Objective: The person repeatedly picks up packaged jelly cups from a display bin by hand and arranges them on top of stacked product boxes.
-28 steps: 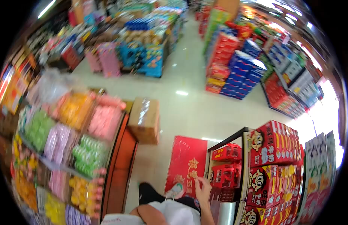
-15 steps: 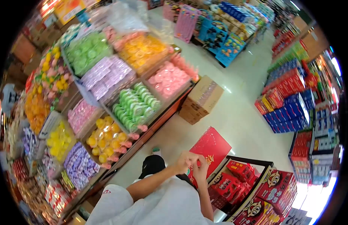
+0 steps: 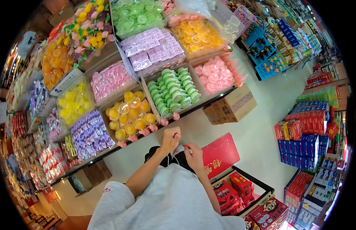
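My left hand (image 3: 171, 138) is raised in front of my body, its fingers curled into a loose fist. Close to its right, my right hand (image 3: 193, 154) is also curled; the two do not touch. Whether anything small is inside either hand cannot be made out. Just beyond my left hand is the edge of a candy display, with a bin of orange round cups (image 3: 131, 115) and a bin of green-wrapped sweets (image 3: 173, 92). A red mat (image 3: 222, 155) lies on the floor to the right of my right hand.
A cardboard box (image 3: 233, 105) stands on the floor by the display's end. At lower right is a black-framed rack with red packages (image 3: 226, 193). Stacked blue cartons (image 3: 299, 151) stand farther right. A person (image 3: 26, 44) is partly visible at upper left.
The view has swung left, bringing the candy bins closer to the middle. My hands were together half a second ago and are now slightly apart.
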`<state>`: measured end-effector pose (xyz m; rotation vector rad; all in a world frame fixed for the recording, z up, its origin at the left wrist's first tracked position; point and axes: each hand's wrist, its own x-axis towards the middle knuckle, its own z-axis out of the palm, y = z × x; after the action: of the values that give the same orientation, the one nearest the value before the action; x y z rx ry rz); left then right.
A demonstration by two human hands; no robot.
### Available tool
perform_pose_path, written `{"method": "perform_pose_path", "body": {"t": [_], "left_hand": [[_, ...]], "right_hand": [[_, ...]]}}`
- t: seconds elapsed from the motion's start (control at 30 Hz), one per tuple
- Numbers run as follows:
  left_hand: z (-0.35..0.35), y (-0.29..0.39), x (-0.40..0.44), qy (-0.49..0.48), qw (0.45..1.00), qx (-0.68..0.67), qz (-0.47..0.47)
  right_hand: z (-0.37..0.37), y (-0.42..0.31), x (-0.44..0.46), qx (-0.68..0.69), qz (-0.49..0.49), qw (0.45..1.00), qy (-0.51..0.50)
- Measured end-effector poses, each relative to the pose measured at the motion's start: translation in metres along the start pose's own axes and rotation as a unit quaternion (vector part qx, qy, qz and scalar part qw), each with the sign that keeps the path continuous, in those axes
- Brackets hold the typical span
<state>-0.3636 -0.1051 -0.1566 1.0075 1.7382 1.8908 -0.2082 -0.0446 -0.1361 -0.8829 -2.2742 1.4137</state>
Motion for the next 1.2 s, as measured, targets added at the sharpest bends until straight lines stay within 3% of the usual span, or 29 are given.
{"method": "perform_pose_path", "body": {"t": [0.43,0.57,0.6,0.7,0.77,0.8,0.87,0.97,1.17,1.2], "left_hand": [[-0.044,-0.039,-0.012,0.222,0.973,0.064,-0.022],[-0.084,-0.034,0.005,0.249,0.944,-0.033,-0.216],[-0.098,-0.039,0.015,0.257,0.948,0.099,-0.163],[-0.139,-0.065,0.041,0.291,0.932,0.209,-0.063],[-0.166,-0.087,0.042,0.252,0.909,0.324,-0.076],[-0.172,-0.084,0.047,0.249,0.893,0.364,-0.087],[-0.192,-0.113,0.053,0.227,0.865,0.439,-0.092],[-0.212,-0.14,0.063,0.239,0.861,0.445,-0.057],[-0.231,-0.134,0.093,0.129,0.868,0.439,-0.194],[-0.23,-0.137,0.093,0.148,0.876,0.43,-0.161]], "right_hand": [[0.009,0.007,0.018,0.042,-0.057,0.991,-0.115],[0.033,-0.017,0.041,0.046,-0.094,0.983,-0.148],[0.046,-0.025,0.046,0.072,-0.088,0.98,-0.16],[0.095,-0.038,0.073,0.125,-0.119,0.968,-0.184],[0.13,-0.046,0.088,0.182,-0.09,0.96,-0.194],[0.147,-0.038,0.101,0.209,-0.027,0.944,-0.254],[0.176,-0.032,0.121,0.182,-0.009,0.953,-0.242],[0.205,-0.029,0.145,0.161,-0.013,0.966,-0.204],[0.233,-0.03,0.175,0.166,0.091,0.962,-0.196],[0.238,-0.023,0.178,0.17,0.099,0.958,-0.21]]}}
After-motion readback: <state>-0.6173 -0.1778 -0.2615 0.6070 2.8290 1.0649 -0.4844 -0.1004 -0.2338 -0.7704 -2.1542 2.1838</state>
